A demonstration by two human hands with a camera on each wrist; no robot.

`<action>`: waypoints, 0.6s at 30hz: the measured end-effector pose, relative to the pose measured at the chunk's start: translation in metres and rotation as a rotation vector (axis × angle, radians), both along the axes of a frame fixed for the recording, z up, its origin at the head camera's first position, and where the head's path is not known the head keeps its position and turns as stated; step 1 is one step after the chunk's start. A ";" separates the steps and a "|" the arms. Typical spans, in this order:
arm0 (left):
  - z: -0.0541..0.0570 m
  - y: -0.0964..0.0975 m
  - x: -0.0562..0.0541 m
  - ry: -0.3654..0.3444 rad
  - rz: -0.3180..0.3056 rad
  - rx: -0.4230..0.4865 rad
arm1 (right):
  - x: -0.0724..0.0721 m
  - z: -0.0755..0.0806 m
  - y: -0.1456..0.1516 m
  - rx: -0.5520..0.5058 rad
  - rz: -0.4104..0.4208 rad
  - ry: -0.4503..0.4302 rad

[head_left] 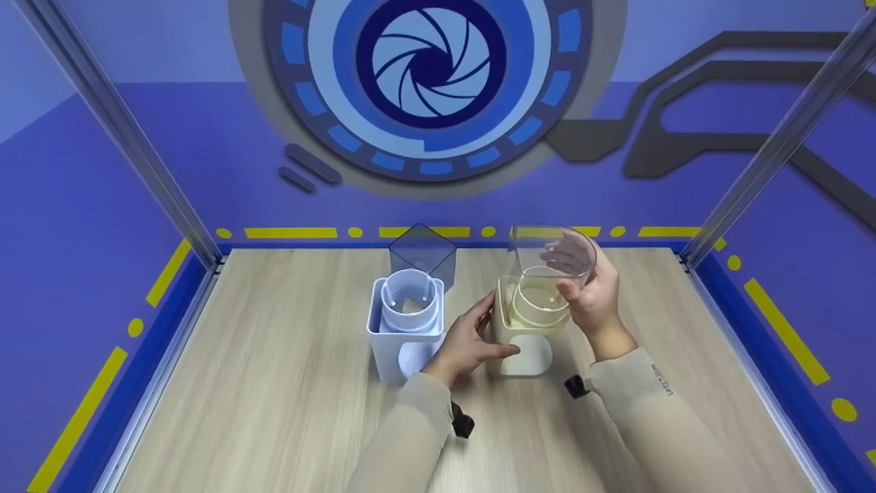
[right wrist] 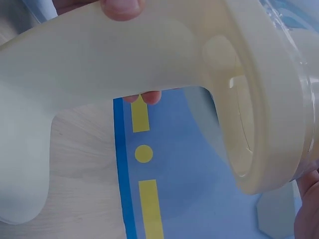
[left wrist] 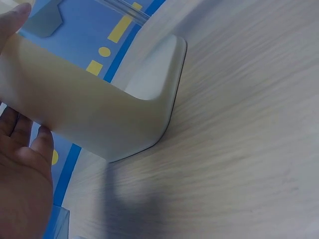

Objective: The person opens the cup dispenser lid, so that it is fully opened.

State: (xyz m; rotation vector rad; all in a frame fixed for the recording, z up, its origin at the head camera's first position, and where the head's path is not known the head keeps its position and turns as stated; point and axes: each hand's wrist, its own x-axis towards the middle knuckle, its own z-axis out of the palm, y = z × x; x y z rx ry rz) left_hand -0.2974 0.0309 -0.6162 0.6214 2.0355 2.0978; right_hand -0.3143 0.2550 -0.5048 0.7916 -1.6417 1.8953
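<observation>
A cream stand (head_left: 508,356) with a square hollow top and a round collar (head_left: 540,323) stands upright on a flat rounded foot. My left hand (head_left: 465,346) grips its column, thumb on one face and fingers on the other; the left wrist view shows the column (left wrist: 84,99) between them. My right hand (head_left: 597,301) holds a clear container (head_left: 525,248) by its right side, at the top of the stand. In the right wrist view the container's wall meets the stand's rim (right wrist: 279,99); whether it is fully seated I cannot tell.
Left of my left hand stands a pale blue stand (head_left: 391,356) of like shape, with a round collar (head_left: 409,322). A clear, dark-edged square container (head_left: 426,255) is just behind it. Blue printed walls and metal posts (head_left: 759,157) bound the wooden table (head_left: 274,383).
</observation>
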 end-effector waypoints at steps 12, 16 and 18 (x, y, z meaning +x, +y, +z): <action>0.001 0.002 0.002 -0.005 -0.006 0.017 | 0.001 0.007 0.002 0.007 0.006 -0.016; 0.001 0.002 0.002 -0.010 -0.005 0.019 | 0.003 0.007 0.001 0.004 -0.006 -0.011; 0.001 0.002 0.002 -0.009 -0.001 0.010 | 0.003 0.007 0.001 0.008 -0.014 -0.004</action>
